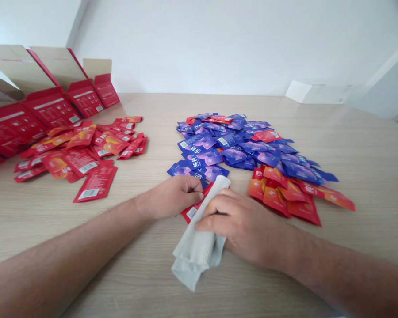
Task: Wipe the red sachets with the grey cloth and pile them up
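Note:
My right hand (242, 223) is closed around a folded pale grey cloth (197, 251) that lies on the wooden table (368, 159) and reaches up over a red packet (195, 207). My left hand (174, 194) pinches that red packet at its left edge, fingers curled. Just beyond both hands lies a heap of blue packets (239, 148), with several red-orange packets (285, 192) at its near right side.
A spread of red packets (82, 150) covers the table's left part. Behind it stand open red cartons (53, 106) with cardboard flaps up. A white box (315, 92) sits at the far right edge by the wall.

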Tool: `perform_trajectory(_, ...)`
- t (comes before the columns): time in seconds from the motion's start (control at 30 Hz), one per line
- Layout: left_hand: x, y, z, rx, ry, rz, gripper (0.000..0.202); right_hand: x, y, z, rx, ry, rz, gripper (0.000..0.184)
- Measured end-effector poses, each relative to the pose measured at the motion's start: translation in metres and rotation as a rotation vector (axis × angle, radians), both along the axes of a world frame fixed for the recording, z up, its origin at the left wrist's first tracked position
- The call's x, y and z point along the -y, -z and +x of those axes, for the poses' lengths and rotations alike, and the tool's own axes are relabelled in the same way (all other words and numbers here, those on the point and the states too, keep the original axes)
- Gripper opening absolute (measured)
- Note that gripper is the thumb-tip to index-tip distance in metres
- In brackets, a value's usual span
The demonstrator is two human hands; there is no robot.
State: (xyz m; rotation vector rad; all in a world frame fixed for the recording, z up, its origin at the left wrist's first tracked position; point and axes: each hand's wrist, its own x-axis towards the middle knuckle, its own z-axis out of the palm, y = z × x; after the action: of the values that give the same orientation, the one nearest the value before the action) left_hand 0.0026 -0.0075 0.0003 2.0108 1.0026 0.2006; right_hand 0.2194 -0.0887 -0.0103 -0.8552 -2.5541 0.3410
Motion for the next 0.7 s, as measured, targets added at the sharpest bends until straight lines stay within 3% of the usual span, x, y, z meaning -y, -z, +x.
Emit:
perform_trajectory(0.17,0.0014,0.0004,0.0011,-0.015,-0.035,-0.033,0.012,-0.0048,0.0019,0.0037,-0.072,0.132,0.005,0.027)
perform_trajectory(0.37,-0.0001,0.0004,0.0004,-0.002,0.005,0.009,0.015,0.0006,-0.0006,-0.0002,-0.008,-0.01,0.0,0.022)
perform_trajectory(0.53,0.0013,0.0007,0.0011,-0.007,-0.031,-0.041,0.013,-0.004,0.0009,0.0029,-0.061,0.144,0.014,0.031)
perform_trajectory(0.7,-0.0004,0.001,0.0005,-0.01,-0.002,0.007,0.015,0.0019,-0.002,-0.0011,0.014,0.01,0.01,0.023)
